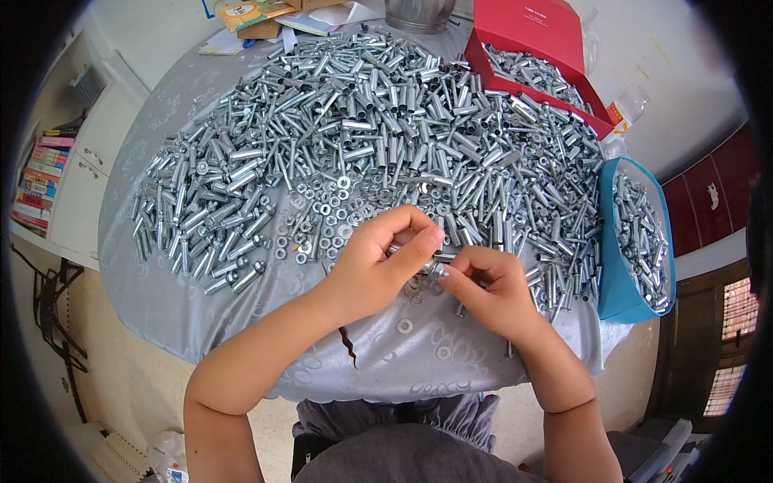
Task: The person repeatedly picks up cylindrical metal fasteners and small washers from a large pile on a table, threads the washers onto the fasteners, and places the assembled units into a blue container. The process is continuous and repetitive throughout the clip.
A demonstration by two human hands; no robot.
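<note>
A metal sleeve anchor (438, 271) is held over the near middle of the table, its nut end showing between both hands. My left hand (378, 262) is closed around its body, thumb on top, hiding most of it. The fingertips of my right hand (493, 291) pinch at the nut end. Just beyond my hands lie loose washers and nuts (328, 216). A flat washer (405, 326) and another washer (444, 352) rest on the cloth nearer me. Anchors with nuts fitted (233, 278) lie to the left.
A broad heap of metal sleeves and bolts (362, 105) covers the grey tablecloth (153, 306). At the back right stands an open red box (555, 101) of metal parts. A blue bin (608, 266) of parts stands right. A metal bucket (419, 14) stands behind.
</note>
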